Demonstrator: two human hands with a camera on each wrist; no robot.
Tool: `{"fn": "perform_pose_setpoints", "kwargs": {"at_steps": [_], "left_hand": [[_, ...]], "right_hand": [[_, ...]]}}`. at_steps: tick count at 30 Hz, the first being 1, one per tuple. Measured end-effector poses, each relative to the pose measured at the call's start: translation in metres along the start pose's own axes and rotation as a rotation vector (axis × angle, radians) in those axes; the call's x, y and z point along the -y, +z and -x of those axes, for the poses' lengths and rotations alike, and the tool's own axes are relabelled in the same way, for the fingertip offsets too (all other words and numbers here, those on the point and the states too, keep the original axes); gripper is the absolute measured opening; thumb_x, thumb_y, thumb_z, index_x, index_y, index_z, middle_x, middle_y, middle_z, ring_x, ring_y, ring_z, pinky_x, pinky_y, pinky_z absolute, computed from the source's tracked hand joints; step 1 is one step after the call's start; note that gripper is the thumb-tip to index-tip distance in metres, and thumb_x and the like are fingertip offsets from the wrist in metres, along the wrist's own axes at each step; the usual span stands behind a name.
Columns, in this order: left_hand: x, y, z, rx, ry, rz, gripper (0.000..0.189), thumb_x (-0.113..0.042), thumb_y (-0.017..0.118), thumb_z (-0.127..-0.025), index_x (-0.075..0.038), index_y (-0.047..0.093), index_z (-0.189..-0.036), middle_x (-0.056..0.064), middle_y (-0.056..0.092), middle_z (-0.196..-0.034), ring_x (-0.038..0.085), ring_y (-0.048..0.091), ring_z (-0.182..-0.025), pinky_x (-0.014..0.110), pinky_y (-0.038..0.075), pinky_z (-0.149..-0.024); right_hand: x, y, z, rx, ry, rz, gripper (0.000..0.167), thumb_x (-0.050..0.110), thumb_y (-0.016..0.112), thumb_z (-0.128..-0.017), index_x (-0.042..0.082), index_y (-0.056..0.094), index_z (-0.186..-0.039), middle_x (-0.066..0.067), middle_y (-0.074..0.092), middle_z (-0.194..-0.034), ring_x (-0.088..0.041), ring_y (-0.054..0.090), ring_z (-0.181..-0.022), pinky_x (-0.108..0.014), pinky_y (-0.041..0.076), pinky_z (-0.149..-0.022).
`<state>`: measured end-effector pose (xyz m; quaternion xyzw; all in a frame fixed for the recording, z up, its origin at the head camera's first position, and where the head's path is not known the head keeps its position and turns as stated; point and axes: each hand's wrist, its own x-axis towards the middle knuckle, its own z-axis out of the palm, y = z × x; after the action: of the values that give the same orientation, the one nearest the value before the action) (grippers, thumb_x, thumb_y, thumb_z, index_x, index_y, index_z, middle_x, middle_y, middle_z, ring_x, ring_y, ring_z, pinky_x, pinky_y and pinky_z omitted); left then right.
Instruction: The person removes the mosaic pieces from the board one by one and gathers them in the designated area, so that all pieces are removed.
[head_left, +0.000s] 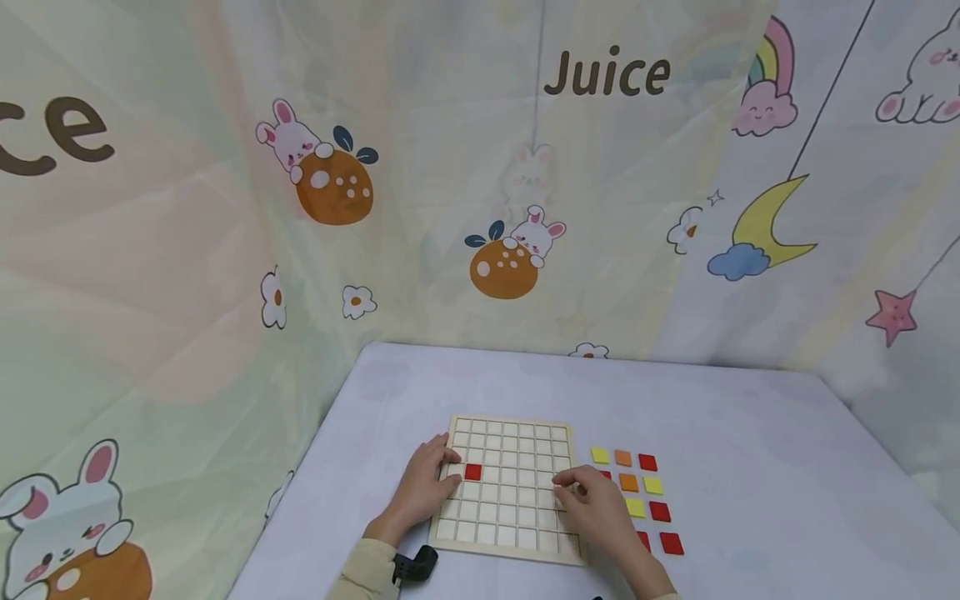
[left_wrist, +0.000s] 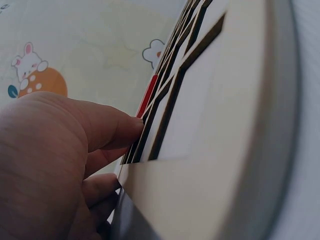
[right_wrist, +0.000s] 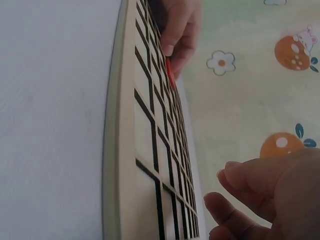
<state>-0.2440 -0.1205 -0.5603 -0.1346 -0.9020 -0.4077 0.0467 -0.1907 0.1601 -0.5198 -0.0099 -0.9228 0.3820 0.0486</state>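
A square wooden grid board (head_left: 517, 556) lies on the table, with one red tile (head_left: 473, 472) in a cell near its left side. My left hand (head_left: 422, 483) rests at the board's left edge, its thumb and a fingertip over the frame close to the red tile. In the left wrist view, the thumb (left_wrist: 117, 125) touches the board's face and the lower fingers lie along its side. My right hand (head_left: 596, 508) hovers over the board's right edge with loosely bent fingers. The right wrist view shows its fingertips (right_wrist: 232, 172) slightly apart with nothing visible between them.
Right of the board lie loose tiles in rough rows, among them a yellow tile (head_left: 599, 456), an orange tile (head_left: 623, 457) and a red tile (head_left: 671, 543). The right hand partly covers some. A printed cloth wall (head_left: 420, 275) stands behind the white table (head_left: 787, 467).
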Motion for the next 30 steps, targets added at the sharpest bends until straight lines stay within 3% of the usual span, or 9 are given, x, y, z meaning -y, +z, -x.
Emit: {"fn": "perform_pose_setpoints", "kwargs": {"at_steps": [7, 11, 15, 30], "left_hand": [[-0.003, 0.0, 0.002, 0.01, -0.002, 0.011, 0.016, -0.011, 0.067, -0.087, -0.012, 0.063, -0.102, 0.02, 0.04, -0.15, 0.037, 0.032, -0.142, 0.051, 0.02, -0.12], [-0.005, 0.0, 0.002, 0.005, -0.002, 0.005, 0.016, -0.012, 0.067, -0.087, -0.012, 0.063, -0.102, 0.02, 0.041, -0.15, 0.037, 0.032, -0.142, 0.05, 0.02, -0.12], [-0.004, -0.001, 0.001, -0.003, -0.013, 0.001, 0.015, -0.012, 0.067, -0.087, -0.012, 0.063, -0.102, 0.019, 0.04, -0.15, 0.036, 0.031, -0.142, 0.049, 0.02, -0.121], [-0.001, -0.001, 0.0, -0.012, 0.013, -0.007, 0.018, -0.013, 0.069, -0.087, -0.013, 0.063, -0.103, 0.019, 0.042, -0.149, 0.036, 0.033, -0.141, 0.05, 0.021, -0.12]], "right_hand": [[0.01, 0.027, -0.005, 0.049, -0.047, -0.034, 0.009, 0.016, 0.072, -0.087, 0.02, 0.071, -0.095, 0.009, 0.061, -0.092, -0.011, 0.051, -0.08, -0.022, 0.05, -0.068], [0.018, 0.038, -0.008, 0.03, -0.064, -0.024, 0.008, 0.017, 0.072, -0.087, 0.021, 0.072, -0.094, 0.009, 0.061, -0.091, -0.01, 0.05, -0.079, -0.022, 0.05, -0.068], [0.026, 0.047, -0.013, 0.015, -0.134, -0.005, 0.008, 0.015, 0.072, -0.086, 0.018, 0.073, -0.093, 0.009, 0.061, -0.091, -0.009, 0.051, -0.077, -0.022, 0.05, -0.065], [0.049, 0.064, -0.025, 0.044, -0.323, 0.067, 0.011, 0.015, 0.073, -0.086, 0.013, 0.074, -0.097, 0.006, 0.063, -0.093, -0.008, 0.057, -0.079, -0.029, 0.054, -0.07]]}}
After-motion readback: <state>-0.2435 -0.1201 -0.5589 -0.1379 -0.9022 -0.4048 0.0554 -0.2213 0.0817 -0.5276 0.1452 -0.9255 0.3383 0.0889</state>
